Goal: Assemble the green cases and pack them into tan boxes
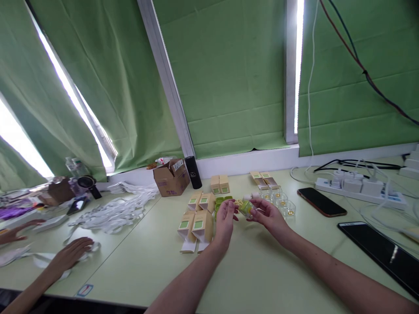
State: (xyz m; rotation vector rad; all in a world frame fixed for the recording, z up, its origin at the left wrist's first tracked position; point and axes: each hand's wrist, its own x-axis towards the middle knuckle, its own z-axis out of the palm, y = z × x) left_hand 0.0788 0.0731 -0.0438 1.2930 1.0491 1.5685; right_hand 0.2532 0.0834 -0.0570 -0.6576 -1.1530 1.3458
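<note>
Both of my hands meet over the table around a small green bottle (245,209) with a yellow cord (239,202) at its top. My right hand (270,218) is closed on the bottle, thumb and fingers at its side. My left hand (225,220) pinches at the cord end. Small paper boxes (203,226) with green windows stand left of my left hand, the front ones with flaps open. Green pieces (222,200) sit partly hidden behind that hand. Clear bottles (281,201) with gold-coloured bits inside stand just beyond my right hand.
At the back are more small boxes (220,184), an open carton (172,179) and a black cylinder (193,172). Phones (321,201), a tablet (382,250) and a cabled power strip (360,189) lie right. Another person's hands (70,257) work left beside white straps (114,211).
</note>
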